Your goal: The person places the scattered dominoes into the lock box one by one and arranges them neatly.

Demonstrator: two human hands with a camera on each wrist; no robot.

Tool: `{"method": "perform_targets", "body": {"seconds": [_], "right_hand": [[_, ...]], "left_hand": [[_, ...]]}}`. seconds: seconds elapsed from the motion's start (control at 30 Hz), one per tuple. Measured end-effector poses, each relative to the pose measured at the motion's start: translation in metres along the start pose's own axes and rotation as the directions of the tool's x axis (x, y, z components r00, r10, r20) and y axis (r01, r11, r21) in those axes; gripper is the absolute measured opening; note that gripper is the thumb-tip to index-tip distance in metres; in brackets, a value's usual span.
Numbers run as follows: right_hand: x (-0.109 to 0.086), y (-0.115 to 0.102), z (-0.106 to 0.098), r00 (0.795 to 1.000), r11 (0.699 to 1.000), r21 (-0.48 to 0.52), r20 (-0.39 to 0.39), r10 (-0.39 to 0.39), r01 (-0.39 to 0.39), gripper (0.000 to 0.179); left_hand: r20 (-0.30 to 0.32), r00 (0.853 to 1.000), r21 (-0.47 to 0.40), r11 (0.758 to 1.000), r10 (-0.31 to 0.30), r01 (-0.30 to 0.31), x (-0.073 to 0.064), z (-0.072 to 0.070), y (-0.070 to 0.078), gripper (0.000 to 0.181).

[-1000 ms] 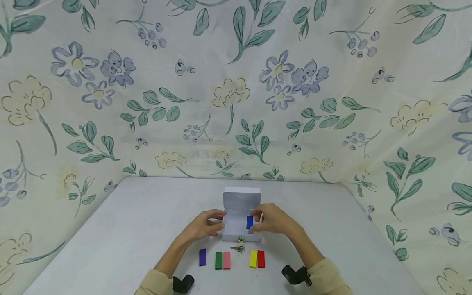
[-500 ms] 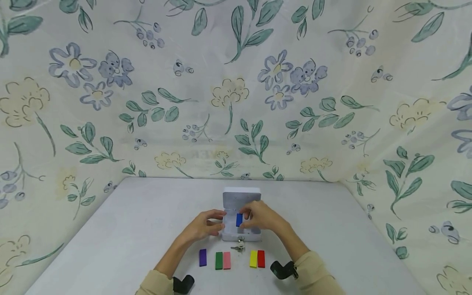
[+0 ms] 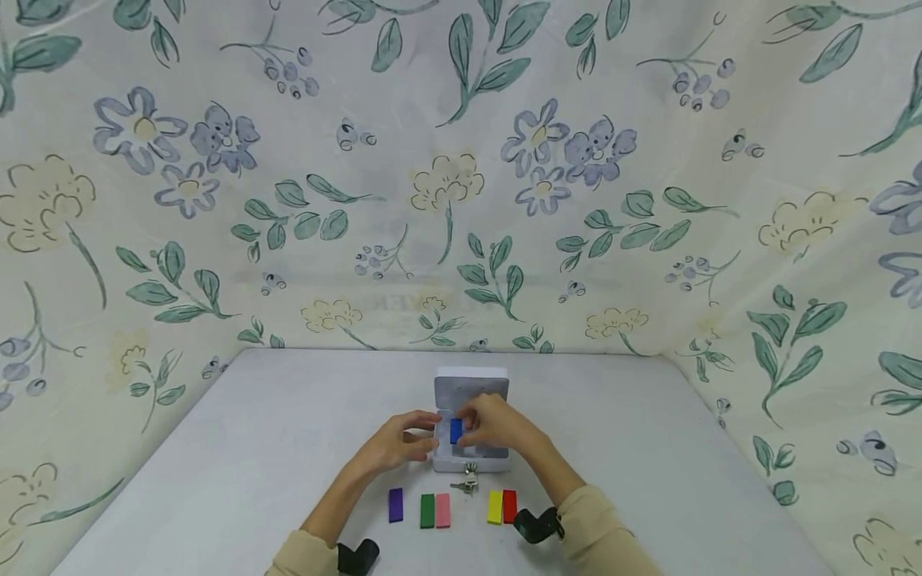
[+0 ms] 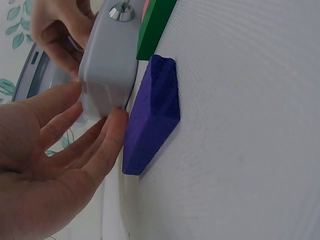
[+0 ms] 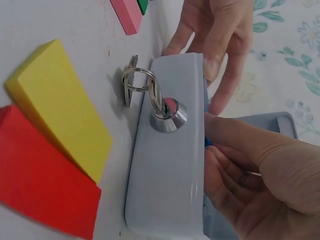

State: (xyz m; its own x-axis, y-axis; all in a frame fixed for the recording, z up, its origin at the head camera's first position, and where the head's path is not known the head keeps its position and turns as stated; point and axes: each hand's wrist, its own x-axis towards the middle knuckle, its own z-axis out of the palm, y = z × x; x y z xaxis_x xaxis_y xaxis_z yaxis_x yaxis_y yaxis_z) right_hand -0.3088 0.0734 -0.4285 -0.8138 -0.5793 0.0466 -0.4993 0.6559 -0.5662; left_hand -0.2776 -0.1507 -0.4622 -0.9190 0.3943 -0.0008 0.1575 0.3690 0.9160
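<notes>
A small pale grey metal lockbox (image 3: 490, 464) stands with its lid (image 3: 457, 392) raised. My right hand (image 3: 497, 422) reaches into it and pinches a blue block (image 3: 456, 432) upright near the left side of the compartment. In the right wrist view the front wall hides most of that block. My left hand (image 3: 398, 440) steadies the box from the left, its thumb at the rim and fingertips against the side wall, as the left wrist view shows. Keys (image 5: 131, 82) on a ring hang from the round front lock (image 5: 172, 120).
In front of the box lie a purple block (image 3: 396, 506), a green block (image 3: 428, 511) beside a pink block (image 3: 442, 511), and a yellow block (image 3: 495, 507) beside a red block (image 3: 510, 507). A floral curtain (image 3: 461, 200) stands behind the white table (image 3: 302, 392).
My right hand has carried the blue block leftward across the box, from its right side to near the left side. The left hand has stayed at the box's left side.
</notes>
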Motion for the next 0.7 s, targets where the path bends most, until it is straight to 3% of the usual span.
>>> {"method": "perform_targets", "body": {"seconds": [0.7], "right_hand": [[0.013,-0.002,0.019,0.998,0.998,0.048,0.037,0.046,-0.048,0.04]], "left_hand": [[0.014,1.0,0.008,1.0,0.02,-0.02,0.001,-0.002,-0.002,0.046]]}}
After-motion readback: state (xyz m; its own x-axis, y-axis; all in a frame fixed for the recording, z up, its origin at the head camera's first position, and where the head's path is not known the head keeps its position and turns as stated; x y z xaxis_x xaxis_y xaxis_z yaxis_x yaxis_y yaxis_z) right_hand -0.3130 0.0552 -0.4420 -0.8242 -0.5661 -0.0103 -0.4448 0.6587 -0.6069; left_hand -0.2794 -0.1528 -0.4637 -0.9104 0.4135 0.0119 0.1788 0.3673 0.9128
